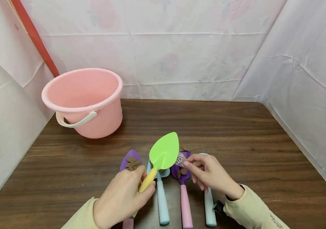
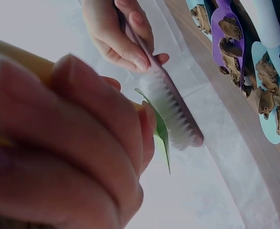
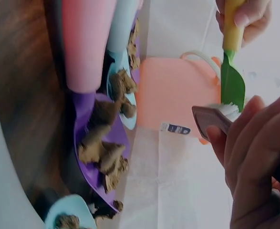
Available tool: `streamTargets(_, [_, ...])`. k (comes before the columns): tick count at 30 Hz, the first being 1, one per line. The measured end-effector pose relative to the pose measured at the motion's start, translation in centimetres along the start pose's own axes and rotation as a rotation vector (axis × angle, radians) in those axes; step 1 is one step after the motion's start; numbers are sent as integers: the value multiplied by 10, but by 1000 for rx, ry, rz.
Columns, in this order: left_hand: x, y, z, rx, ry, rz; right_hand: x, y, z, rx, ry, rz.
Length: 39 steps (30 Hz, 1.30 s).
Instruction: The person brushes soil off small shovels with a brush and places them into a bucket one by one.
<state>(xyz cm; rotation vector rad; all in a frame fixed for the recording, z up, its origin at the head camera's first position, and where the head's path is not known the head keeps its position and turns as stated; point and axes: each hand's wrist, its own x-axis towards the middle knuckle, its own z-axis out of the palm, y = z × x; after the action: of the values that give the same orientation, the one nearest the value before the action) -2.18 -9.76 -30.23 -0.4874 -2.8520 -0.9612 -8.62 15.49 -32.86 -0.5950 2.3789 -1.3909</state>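
My left hand grips the yellow handle of a hand trowel, its green blade raised and tilted above the table. In my right hand is a brush with a mauve back and white bristles. The bristles meet the underside of the green blade in the left wrist view. Beneath the hands lie several more trowels, among them a purple one with a pink handle and a light blue one. Brown, dry, crumpled pieces lie on their blades.
A pink bucket with a white handle stands at the back left of the dark wooden table. White sheeting hangs behind and along both sides. A red strip slants down behind the bucket.
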Motion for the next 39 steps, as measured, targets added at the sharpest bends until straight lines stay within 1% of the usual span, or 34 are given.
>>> streamTargets(5, [-1, 1, -2, -7, -11, -2, 1, 1, -10, 2, 79, 12])
streamTargets(9, [-2, 1, -2, -12, -18, -7, 1, -1, -16, 13, 111, 26])
streamTargets(16, [-1, 0, -2, -21, -37, -22, 0, 2, -21, 37, 127, 34])
streamTargets(24, [-1, 0, -5, -28, -45, -20, 1, 3, -22, 35, 141, 38])
streamTargets(26, [0, -1, -6, -26, -44, -20, 1, 4, -22, 33, 148, 38])
streamTargets(32, [1, -11, -10, 5, -11, -1, 0, 7, -24, 35, 149, 53])
streamTargets(35, [1, -15, -12, 12, -12, -14, -2, 8, -24, 37, 147, 69])
streamTargets(39, [2, -18, -16, 24, -4, -23, -4, 9, -25, 35, 150, 70])
